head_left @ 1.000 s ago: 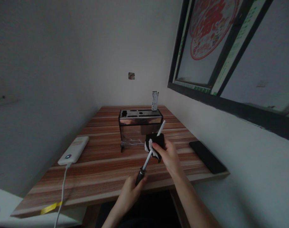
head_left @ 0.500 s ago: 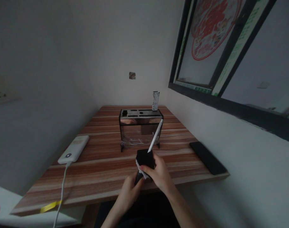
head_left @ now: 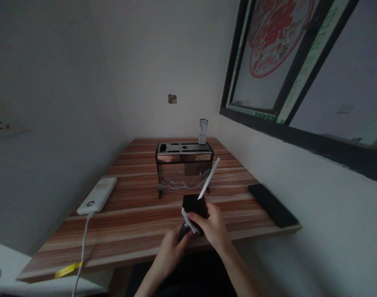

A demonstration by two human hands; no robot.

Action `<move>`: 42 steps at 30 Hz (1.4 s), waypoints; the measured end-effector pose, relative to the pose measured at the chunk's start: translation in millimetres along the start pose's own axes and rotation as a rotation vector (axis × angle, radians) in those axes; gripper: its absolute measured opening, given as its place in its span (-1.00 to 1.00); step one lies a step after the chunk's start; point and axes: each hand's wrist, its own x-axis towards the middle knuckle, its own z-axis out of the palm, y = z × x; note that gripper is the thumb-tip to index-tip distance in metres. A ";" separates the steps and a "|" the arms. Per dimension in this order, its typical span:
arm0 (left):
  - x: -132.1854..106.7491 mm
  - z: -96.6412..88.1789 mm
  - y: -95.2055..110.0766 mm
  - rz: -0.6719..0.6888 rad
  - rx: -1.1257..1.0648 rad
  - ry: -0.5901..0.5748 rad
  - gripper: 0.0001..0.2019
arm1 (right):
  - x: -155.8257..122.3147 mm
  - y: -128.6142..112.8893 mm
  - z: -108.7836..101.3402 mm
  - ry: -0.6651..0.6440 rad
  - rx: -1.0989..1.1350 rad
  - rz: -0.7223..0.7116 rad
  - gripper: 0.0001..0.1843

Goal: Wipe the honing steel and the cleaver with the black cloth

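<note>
My left hand [head_left: 172, 249] is closed on the dark handle of a knife [head_left: 209, 179] with a slim white blade that points up and away from me. My right hand [head_left: 212, 225] pinches a black and white cloth [head_left: 193, 207] around the blade close to the handle. Both hands hover over the near edge of a striped wooden table [head_left: 138, 214]. Behind them stands a clear knife block [head_left: 183, 167] with a slotted metal top.
A white power bank [head_left: 97, 195] with a cable lies at the left of the table. A black phone [head_left: 273, 204] rests at the right edge by the wall. A small crumpled can [head_left: 202, 131] stands behind the block. A dark-framed window hangs at the right.
The cloth in my right hand slid down the white blade from its middle to near the handle. The blade then tilted a little to the right.
</note>
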 end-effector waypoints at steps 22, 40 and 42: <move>-3.0 0.7 2.0 -0.039 0.096 0.008 -0.68 | 46.1 -42.6 -45.5 0.152 0.034 -0.157 -0.68; -4.8 1.6 -2.2 -0.014 0.187 0.010 -0.66 | 63.1 -40.9 -44.9 0.436 0.176 -0.300 -0.71; -4.7 1.8 -3.4 -0.014 0.183 0.004 -0.67 | 58.0 -35.3 -40.3 0.392 0.158 -0.268 -0.71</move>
